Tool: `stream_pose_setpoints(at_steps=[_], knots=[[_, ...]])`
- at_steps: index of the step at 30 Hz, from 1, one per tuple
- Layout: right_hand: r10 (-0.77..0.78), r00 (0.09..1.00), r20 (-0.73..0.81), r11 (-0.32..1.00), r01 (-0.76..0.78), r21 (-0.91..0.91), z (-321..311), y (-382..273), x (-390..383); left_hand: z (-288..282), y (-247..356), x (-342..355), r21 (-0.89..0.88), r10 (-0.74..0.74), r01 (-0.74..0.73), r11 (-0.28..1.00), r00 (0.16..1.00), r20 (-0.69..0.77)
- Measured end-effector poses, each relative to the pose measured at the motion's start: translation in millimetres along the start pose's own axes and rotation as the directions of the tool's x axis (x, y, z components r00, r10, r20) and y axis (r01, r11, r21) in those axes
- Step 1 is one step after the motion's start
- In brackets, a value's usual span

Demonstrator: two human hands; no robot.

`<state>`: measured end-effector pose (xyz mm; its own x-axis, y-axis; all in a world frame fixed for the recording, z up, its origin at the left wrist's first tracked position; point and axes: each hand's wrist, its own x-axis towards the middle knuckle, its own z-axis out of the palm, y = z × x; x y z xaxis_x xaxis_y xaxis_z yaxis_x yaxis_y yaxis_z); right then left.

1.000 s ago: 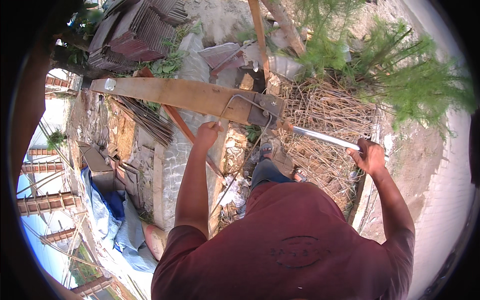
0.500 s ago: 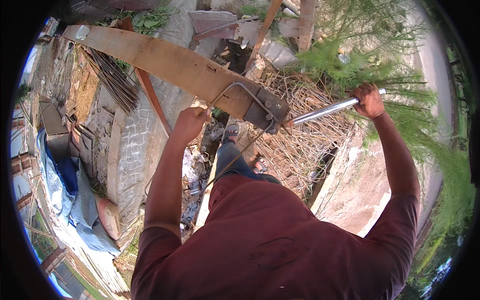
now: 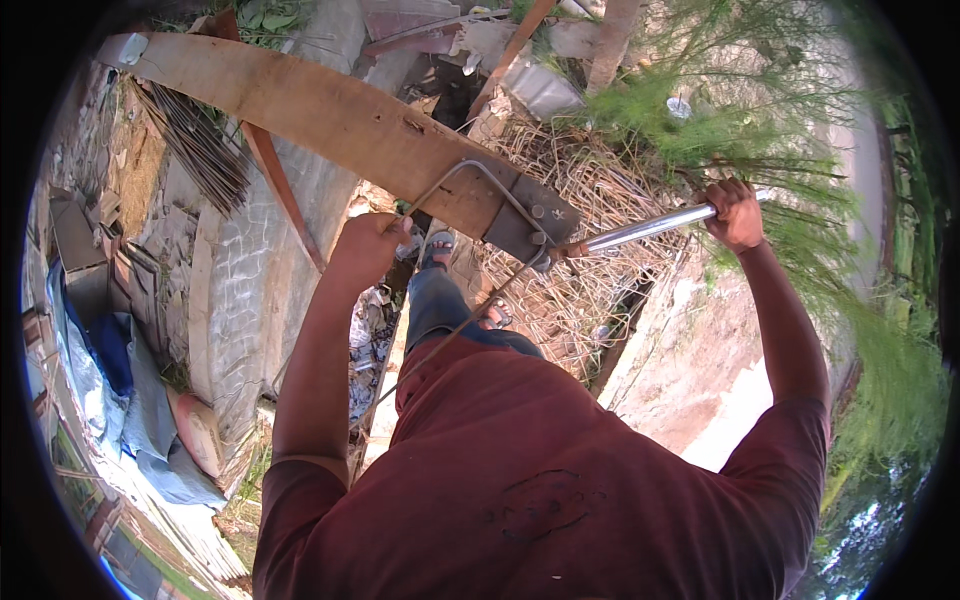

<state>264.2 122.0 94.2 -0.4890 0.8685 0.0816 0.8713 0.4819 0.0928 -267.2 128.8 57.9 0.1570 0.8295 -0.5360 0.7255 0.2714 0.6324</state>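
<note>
A long wooden plank (image 3: 330,110) slants across in front of me, with a dark plate and metal pegs at its near right end. A thin steel rod (image 3: 485,172), bent into angled corners, lies over that end and passes between the pegs. Its long tail runs back toward my body past my left forearm. My left hand (image 3: 368,248) is closed on the rod's short end, left of the plank's edge. My right hand (image 3: 735,214) wraps round the outer end of a shiny metal pipe handle (image 3: 650,228), whose inner end meets the pegs.
Below the plank lies a tangled heap of bent rods (image 3: 570,300). A bundle of straight rods (image 3: 190,140) and a brown wooden support (image 3: 275,185) are at the left. Blue tarpaulin (image 3: 150,420) lies farther left. Feathery green branches (image 3: 760,130) reach in near my right hand.
The view has shifted slightly. My right hand and the pipe handle have moved a little toward me. My left hand keeps its grip on the rod.
</note>
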Motion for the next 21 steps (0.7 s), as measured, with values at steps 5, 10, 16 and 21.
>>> stream_pose_setpoints(at_steps=[5, 10, 16, 21], knots=[[0.191, 0.907, 0.376, 0.979, -0.203, -0.01, -13.7, 12.8, 14.8, 3.3, -8.6, 4.4, 0.051, 0.093, -0.09, 0.995, 0.994, -0.05], [0.264, 0.96, 0.09, 0.962, -0.255, -0.098, 39.8, 61.1, -23.5, -1.9, 0.3, 9.0, 0.084, 0.054, -0.051, 0.995, 0.998, -0.036], [0.473, 0.881, -0.025, 0.868, -0.47, -0.161, 3.3, -12.8, -86.9, 0.4, -1.0, 7.3, -0.085, 0.05, -0.052, 0.995, 0.999, -0.02], [0.889, 0.399, 0.224, 0.416, -0.909, -0.03, -10.7, -297.9, -185.2, 1.4, -13.8, 2.3, 0.066, 0.111, -0.105, 0.992, 0.988, -0.107]])
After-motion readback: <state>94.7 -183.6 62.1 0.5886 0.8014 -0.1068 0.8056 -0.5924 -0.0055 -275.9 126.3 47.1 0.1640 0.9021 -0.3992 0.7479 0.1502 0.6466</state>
